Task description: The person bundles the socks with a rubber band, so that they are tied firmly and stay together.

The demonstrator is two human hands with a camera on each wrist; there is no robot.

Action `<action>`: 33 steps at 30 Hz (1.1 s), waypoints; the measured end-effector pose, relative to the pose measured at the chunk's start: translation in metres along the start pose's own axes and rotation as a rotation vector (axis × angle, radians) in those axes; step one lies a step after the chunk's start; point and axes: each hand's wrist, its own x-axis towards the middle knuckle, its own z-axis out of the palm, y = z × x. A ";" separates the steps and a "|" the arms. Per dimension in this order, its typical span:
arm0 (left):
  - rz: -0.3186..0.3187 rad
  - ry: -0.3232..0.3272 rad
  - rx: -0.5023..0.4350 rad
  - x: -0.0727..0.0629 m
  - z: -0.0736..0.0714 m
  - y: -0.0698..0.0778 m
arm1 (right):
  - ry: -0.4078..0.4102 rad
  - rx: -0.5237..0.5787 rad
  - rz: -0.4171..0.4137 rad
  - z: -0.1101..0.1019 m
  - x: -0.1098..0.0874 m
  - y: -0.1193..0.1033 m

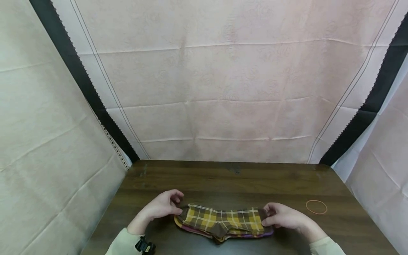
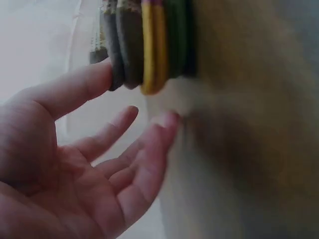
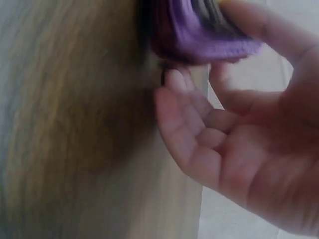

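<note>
A stack of socks [image 1: 223, 219] lies across the front of the table, with a yellow-and-brown plaid one on top and a dark heel at the near edge. At its left end is my left hand [image 1: 164, 205], the thumb tip touching the dark grey edge. In the left wrist view the other fingers [image 2: 149, 164] curve loosely, apart from the layered grey, yellow and green sock ends [image 2: 154, 50]. My right hand [image 1: 283, 216] pinches the right end; the right wrist view shows the thumb over a purple sock [image 3: 209, 47] and the index fingertip hidden behind it.
A thin orange rubber band [image 1: 316, 207] lies on the brown wooden table [image 1: 204, 180], right of my right hand. Pale cloth panels [image 1: 223, 88] with black strips rise behind the table and along both sides. A dark watch-like band [image 1: 145, 245] is around my left wrist.
</note>
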 end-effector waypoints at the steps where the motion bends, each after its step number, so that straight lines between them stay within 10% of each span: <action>1: 0.036 0.005 0.050 0.001 0.000 0.006 | 0.007 0.022 0.011 -0.001 0.002 0.000; 6: 0.245 0.029 0.257 0.014 0.020 0.056 | 0.095 0.057 0.074 -0.003 0.011 -0.006; 13: 0.395 0.002 0.404 0.041 0.111 0.123 | 0.169 0.119 0.127 -0.003 0.018 -0.009; 19: 0.301 0.031 0.587 0.054 0.171 0.136 | 0.161 0.165 0.084 -0.001 0.022 -0.006; 33: 0.103 0.084 0.711 0.075 0.200 0.134 | 0.266 0.275 0.095 0.012 0.025 -0.006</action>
